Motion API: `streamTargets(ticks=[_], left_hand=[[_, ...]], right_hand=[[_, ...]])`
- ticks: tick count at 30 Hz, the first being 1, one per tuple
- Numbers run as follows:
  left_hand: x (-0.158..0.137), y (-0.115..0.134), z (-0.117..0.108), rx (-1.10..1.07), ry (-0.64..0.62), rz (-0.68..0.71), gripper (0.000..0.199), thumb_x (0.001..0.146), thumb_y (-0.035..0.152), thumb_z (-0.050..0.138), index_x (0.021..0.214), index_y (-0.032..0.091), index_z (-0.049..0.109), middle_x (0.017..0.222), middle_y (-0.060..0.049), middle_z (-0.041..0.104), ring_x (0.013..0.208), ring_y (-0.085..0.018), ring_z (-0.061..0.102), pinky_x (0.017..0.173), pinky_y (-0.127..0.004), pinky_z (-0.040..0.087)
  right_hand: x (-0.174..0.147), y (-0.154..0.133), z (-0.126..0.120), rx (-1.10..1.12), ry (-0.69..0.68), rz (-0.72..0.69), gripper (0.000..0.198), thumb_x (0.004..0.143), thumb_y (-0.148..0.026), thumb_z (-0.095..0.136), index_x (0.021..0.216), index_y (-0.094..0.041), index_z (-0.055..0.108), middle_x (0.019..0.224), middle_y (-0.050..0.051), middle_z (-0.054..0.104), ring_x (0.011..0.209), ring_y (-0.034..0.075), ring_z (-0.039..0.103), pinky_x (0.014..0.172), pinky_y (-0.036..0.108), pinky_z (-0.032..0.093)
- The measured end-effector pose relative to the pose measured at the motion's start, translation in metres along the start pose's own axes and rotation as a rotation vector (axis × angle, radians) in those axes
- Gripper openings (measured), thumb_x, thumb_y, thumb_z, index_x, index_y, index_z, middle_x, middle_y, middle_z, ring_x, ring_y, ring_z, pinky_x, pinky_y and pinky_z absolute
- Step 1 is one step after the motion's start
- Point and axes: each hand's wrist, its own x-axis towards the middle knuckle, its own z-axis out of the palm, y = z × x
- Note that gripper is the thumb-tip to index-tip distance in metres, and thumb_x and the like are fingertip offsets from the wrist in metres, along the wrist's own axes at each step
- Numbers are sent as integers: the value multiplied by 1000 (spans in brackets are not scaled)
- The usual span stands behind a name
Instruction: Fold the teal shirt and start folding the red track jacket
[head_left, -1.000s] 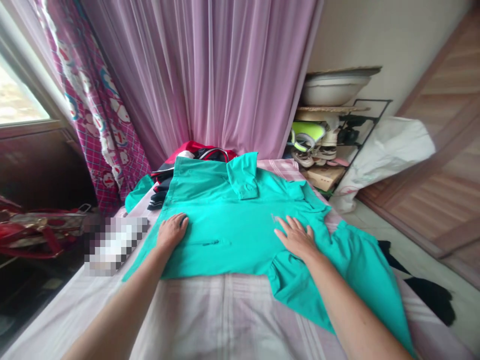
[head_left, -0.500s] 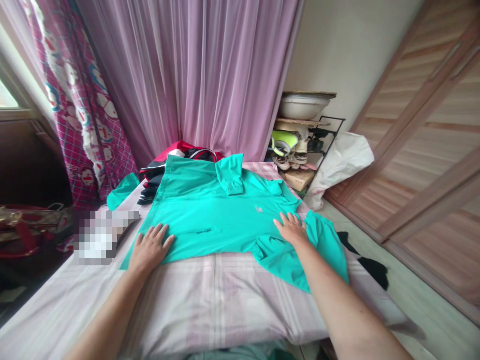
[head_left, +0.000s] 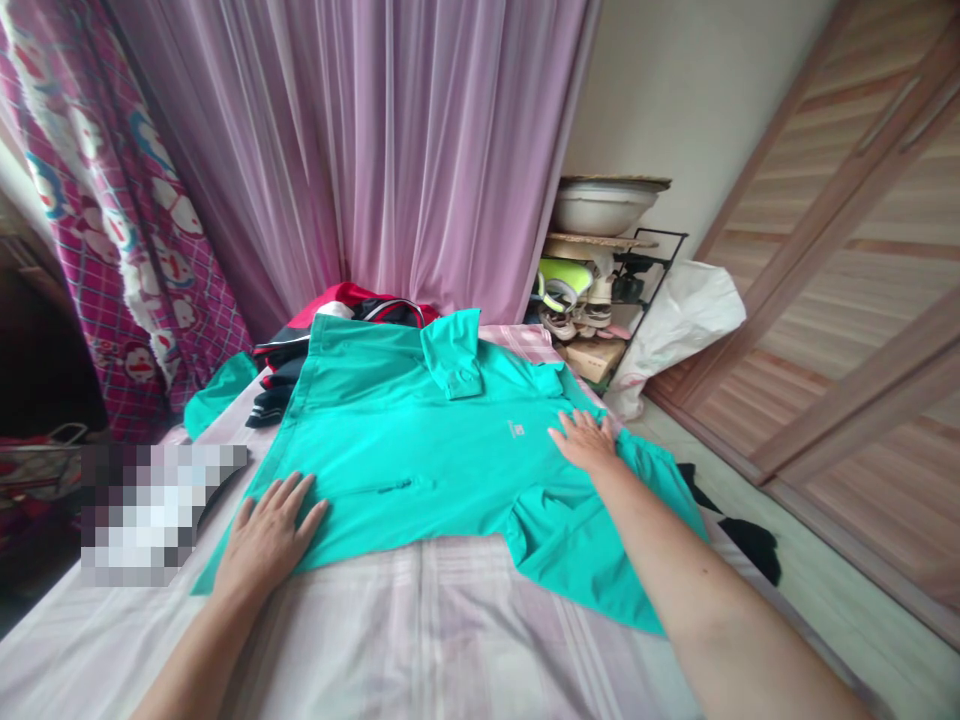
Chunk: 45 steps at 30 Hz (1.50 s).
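A turquoise jacket (head_left: 420,440) lies spread sideways on the bed, its hem toward the left and its shoulder end toward the right. One sleeve is folded over its far side; the other bends toward me at the near right. A small logo and a zipped pocket show on its front. My left hand (head_left: 270,525) rests flat with spread fingers on the near corner by the hem. Across the cloth, my right hand (head_left: 589,440) lies flat near the shoulder and collar end, fingers apart. Neither hand grips the fabric.
The bed has a pale plaid sheet (head_left: 405,630). Dark and red folded clothes (head_left: 281,375) are piled behind the jacket, beside another turquoise piece (head_left: 221,395). A pixelated patch covers something at left. Beyond stand a shoe rack (head_left: 660,260), a white bag (head_left: 690,310) and a wooden wardrobe (head_left: 847,300).
My view has shifted slightly closer and to the right. Both hands stay flat on the jacket; the right has moved a little toward the collar edge.
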Motion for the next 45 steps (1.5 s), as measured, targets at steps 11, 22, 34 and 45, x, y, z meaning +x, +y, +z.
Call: streamTargets(ticks=[11,22,34,45], left_hand=[[0,5,-7,15,-21,-3,62,96,48,40,152,23,44,161,-9,41,150,-31,33,121,-54,25],[-5,16,-16,11,24,-12,56,97,46,43,149,24,48,158,-9,45,147,-30,37,119,-53,27],[-5,15,-13,-37,30,-27,58,97,48,42,150,22,47,158,-10,45,148,-31,36,120,-54,25],[-4,16,-14,-42,46,-29,56,97,50,41,148,27,49,158,-7,46,147,-30,38,120,-53,26]], right_hand=[[-6,-6,-7,33,83,159,63,101,-47,28,157,-18,36,163,20,31,149,35,27,117,62,18],[-72,-55,-22,213,-102,-79,59,103,-48,31,157,-24,37,164,12,34,150,28,31,119,54,27],[-151,-78,-26,501,-5,-689,16,85,-21,65,97,-24,76,101,3,71,101,20,63,90,32,44],[-146,-68,-44,405,-125,-750,26,88,-18,56,95,-26,80,98,1,75,91,17,67,82,28,44]])
